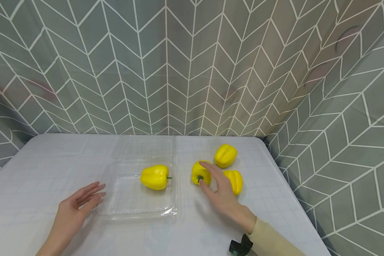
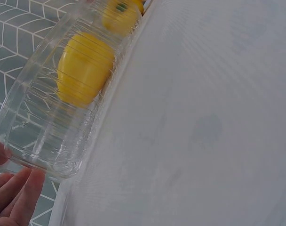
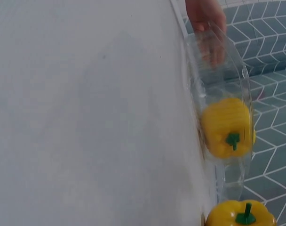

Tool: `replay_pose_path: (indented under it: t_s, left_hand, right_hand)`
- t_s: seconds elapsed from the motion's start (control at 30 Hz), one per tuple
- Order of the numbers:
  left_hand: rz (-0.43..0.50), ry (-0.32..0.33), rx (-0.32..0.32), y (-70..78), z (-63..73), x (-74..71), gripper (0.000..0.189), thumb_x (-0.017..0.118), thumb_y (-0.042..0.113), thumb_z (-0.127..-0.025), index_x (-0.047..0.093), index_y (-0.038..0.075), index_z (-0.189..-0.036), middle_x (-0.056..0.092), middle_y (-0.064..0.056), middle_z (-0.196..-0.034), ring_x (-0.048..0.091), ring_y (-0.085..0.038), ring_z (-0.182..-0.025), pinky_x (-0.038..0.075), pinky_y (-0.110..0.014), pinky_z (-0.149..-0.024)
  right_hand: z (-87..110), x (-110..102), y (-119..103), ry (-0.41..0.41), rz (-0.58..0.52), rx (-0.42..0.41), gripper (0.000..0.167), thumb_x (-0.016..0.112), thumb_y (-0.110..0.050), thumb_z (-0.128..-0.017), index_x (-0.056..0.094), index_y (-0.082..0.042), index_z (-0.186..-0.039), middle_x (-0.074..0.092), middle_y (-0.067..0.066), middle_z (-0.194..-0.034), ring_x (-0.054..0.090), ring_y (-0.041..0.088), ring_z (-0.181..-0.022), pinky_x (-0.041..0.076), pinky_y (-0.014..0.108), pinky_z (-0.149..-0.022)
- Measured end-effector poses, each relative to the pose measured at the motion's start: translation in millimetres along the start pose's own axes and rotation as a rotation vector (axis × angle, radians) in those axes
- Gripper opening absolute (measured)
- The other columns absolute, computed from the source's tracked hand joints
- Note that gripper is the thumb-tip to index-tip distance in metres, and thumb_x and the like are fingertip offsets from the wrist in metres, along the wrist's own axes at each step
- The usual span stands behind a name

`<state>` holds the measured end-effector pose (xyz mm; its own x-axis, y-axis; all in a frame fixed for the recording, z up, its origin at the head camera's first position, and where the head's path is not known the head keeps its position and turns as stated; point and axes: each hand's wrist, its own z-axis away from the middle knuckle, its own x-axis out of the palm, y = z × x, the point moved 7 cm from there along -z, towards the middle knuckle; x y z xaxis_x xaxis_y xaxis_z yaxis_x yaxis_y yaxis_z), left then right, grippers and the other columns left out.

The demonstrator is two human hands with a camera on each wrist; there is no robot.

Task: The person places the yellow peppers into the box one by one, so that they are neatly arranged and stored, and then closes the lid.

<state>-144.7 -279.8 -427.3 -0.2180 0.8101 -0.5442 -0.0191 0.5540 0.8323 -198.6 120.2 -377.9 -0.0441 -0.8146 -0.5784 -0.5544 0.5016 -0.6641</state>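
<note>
A yellow bell pepper (image 1: 155,177) lies on its side in the clear plastic container (image 1: 124,212), its green stem pointing right. My left hand (image 1: 78,206) is at the container's left edge with fingers extended; in the left wrist view the fingertips (image 2: 35,178) appear to touch its rim. To the right of the container, my right hand (image 1: 224,195) reaches over a second bell pepper (image 1: 196,173), thumb and index finger spread apart around it. In the right wrist view that bell pepper (image 3: 227,215) shows at the bottom edge, with a gap to the fingertip beside it.
Two more yellow bell peppers lie beyond my right hand, one farther back (image 1: 225,155) and one partly hidden by the hand (image 1: 236,182). The container's lid (image 1: 144,147) stands open toward the back of the white table (image 1: 67,156). A patterned curtain (image 1: 179,71) hangs behind.
</note>
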Motion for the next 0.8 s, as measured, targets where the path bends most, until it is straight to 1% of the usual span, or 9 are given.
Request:
replay_pose_path:
  t_s: [0.07,0.13,0.17,0.33,0.43,0.53,0.63,0.73,0.8]
  left_hand:
    - [-0.004,0.005,0.005,0.3,0.2,-0.5,0.051,0.065,0.030,-0.098,0.054,0.008,-0.143,0.070,0.004,-0.125,0.058,0.021,-0.095,0.051,-0.005,-0.074]
    - [-0.006,0.007,0.005,0.1,0.3,-0.8,0.051,0.065,0.031,-0.098,0.054,0.008,-0.142,0.071,0.005,-0.125,0.057,0.021,-0.095,0.050,-0.004,-0.074]
    - [-0.003,0.007,0.006,0.0,0.6,-0.6,0.051,0.065,0.030,-0.098,0.054,0.007,-0.142,0.071,0.005,-0.125,0.057,0.021,-0.095,0.051,-0.004,-0.074]
    - [0.001,0.001,-0.001,-0.7,0.4,0.4,0.051,0.065,0.029,-0.098,0.054,0.007,-0.142,0.070,0.007,-0.125,0.058,0.021,-0.095,0.051,-0.005,-0.074]
    - [0.007,-0.005,-0.017,-1.1,0.5,0.3,0.051,0.065,0.029,-0.098,0.053,0.008,-0.143,0.070,0.009,-0.124,0.058,0.021,-0.094,0.051,-0.005,-0.073]
    - [0.010,-0.002,-0.012,-0.2,1.0,-0.5,0.051,0.066,0.028,-0.098,0.054,0.008,-0.143,0.070,0.012,-0.123,0.057,0.021,-0.095,0.050,-0.004,-0.074]
    - [0.009,0.006,0.010,1.5,1.3,-1.1,0.050,0.066,0.027,-0.098,0.054,0.007,-0.142,0.070,0.015,-0.122,0.057,0.022,-0.096,0.050,-0.003,-0.075]
    - [0.009,0.006,0.009,1.6,1.4,-0.8,0.050,0.066,0.027,-0.098,0.054,0.007,-0.142,0.070,0.012,-0.123,0.057,0.021,-0.095,0.050,-0.004,-0.074]
    - [0.010,-0.004,-0.016,-0.1,0.9,-0.2,0.051,0.065,0.029,-0.098,0.053,0.008,-0.143,0.070,0.009,-0.124,0.058,0.021,-0.095,0.051,-0.005,-0.074]
  right_hand:
    - [1.0,-4.4,2.1,0.012,0.014,-0.008,0.055,0.069,-0.011,-0.092,0.053,-0.018,-0.144,0.053,-0.006,-0.147,0.047,0.019,-0.138,0.043,0.050,-0.112]
    - [2.2,-8.8,4.7,0.024,0.028,-0.013,0.055,0.070,-0.010,-0.092,0.053,-0.019,-0.143,0.054,-0.006,-0.146,0.048,0.017,-0.136,0.044,0.045,-0.112]
    - [2.8,-11.0,6.0,0.028,0.032,-0.018,0.055,0.069,-0.009,-0.091,0.054,-0.020,-0.143,0.054,-0.006,-0.145,0.049,0.017,-0.136,0.042,0.040,-0.113]
    - [6.0,-22.1,14.2,0.061,0.058,-0.053,0.055,0.070,-0.006,-0.090,0.056,-0.021,-0.141,0.057,-0.006,-0.142,0.051,0.017,-0.133,0.039,0.022,-0.112]
    - [7.6,-29.8,20.1,0.083,0.061,-0.067,0.057,0.072,-0.002,-0.088,0.057,-0.020,-0.139,0.059,-0.005,-0.140,0.052,0.018,-0.132,0.036,0.017,-0.112]
    - [9.7,-36.5,27.1,0.087,0.050,-0.062,0.057,0.071,0.001,-0.087,0.058,-0.017,-0.139,0.060,-0.003,-0.139,0.051,0.016,-0.133,0.032,0.015,-0.114]
    - [12.0,-42.6,34.0,0.087,0.038,-0.062,0.055,0.069,0.003,-0.087,0.058,-0.014,-0.138,0.061,0.002,-0.137,0.050,0.014,-0.132,0.031,0.015,-0.115]
    - [14.1,-49.1,39.2,0.106,0.045,-0.071,0.053,0.070,0.003,-0.087,0.059,-0.012,-0.136,0.062,0.005,-0.134,0.052,0.014,-0.129,0.032,0.014,-0.114]
    - [15.4,-53.0,42.1,0.124,0.055,-0.078,0.054,0.070,0.005,-0.086,0.060,-0.013,-0.136,0.062,0.004,-0.133,0.054,0.015,-0.126,0.033,0.013,-0.112]
